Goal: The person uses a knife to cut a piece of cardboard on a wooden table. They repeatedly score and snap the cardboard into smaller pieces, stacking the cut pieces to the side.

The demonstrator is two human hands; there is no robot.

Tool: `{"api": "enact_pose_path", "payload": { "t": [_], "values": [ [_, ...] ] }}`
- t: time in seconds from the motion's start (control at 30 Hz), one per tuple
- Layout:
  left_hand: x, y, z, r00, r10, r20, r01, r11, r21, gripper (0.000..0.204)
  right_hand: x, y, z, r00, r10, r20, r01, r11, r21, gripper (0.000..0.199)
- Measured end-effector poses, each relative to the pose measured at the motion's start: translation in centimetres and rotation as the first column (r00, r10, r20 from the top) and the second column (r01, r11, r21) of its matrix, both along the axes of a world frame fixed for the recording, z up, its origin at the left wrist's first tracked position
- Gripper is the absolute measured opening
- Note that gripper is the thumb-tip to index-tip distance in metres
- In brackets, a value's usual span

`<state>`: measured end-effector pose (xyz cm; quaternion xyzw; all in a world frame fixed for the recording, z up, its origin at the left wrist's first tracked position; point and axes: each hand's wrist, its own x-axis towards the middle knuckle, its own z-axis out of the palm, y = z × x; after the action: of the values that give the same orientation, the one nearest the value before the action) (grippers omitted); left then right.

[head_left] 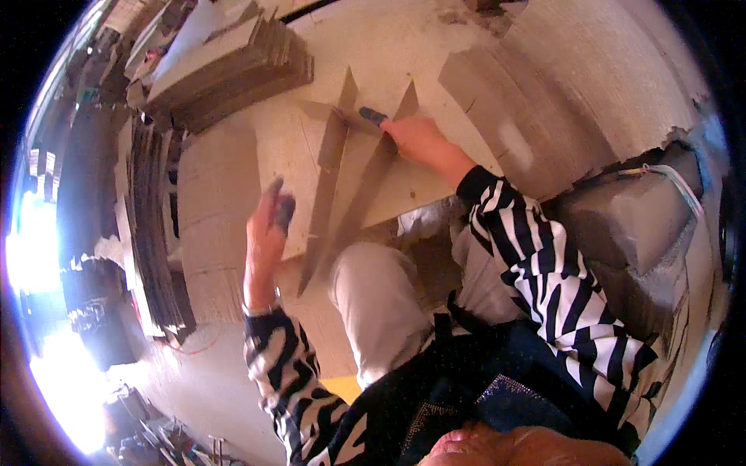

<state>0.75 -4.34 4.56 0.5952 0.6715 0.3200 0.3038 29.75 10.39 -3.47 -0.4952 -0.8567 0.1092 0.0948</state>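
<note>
Long cardboard strips stand on edge on the pale board (435,182) in front of me, crossing each other near their far ends. My right hand (416,140) grips the right-hand cardboard strip (365,186) near its far part, with a dark cover on its outstretched finger. The left-hand cardboard strip (331,147) runs toward my knee. My left hand (266,233), somewhat blurred, hovers left of the strips with its fingers apart and nothing visible in them. Dark covers show on its fingertips too.
A thick stack of cardboard strips (233,74) lies at the far left. Cardboard sheets (217,225) spread left of the board, beside upright cardboard pieces (148,225). More brown cardboard (536,116) lies at right, near a wrapped bundle (622,217). My knees (381,303) are close to the board.
</note>
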Motion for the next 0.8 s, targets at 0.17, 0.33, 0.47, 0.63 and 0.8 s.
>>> {"api": "enact_pose_path", "payload": {
  "t": [0.17,0.33,0.47,0.63,0.8],
  "values": [
    [-2.5,-14.3,-0.5,0.926,0.37,-0.075,-0.33,0.891,0.311,0.043,1.1,-1.0,3.3,0.98,-0.099,-0.172,0.078,0.989,-0.125,0.036],
    [-0.4,-17.5,-8.7,0.756,0.492,0.431,-0.623,0.743,0.245,0.043,16.4,-8.1,3.5,0.87,-0.488,0.067,0.418,0.804,0.422,0.069],
    [-0.3,-11.4,-12.3,0.77,0.315,0.555,-0.534,0.795,0.288,0.041,19.9,-9.8,-0.2,0.895,-0.444,0.048,0.409,0.857,0.313,0.057],
    [-1.4,-5.4,-6.9,0.984,0.161,-0.076,-0.146,0.975,0.17,0.028,17.8,-8.4,4.1,0.941,-0.303,-0.153,0.338,0.802,0.493,0.034],
    [-2.7,-3.6,-3.9,0.91,0.148,-0.386,-0.115,0.988,0.105,0.029,10.7,-9.0,9.1,0.933,-0.119,-0.339,0.217,0.939,0.268,0.014]
  ]
}}
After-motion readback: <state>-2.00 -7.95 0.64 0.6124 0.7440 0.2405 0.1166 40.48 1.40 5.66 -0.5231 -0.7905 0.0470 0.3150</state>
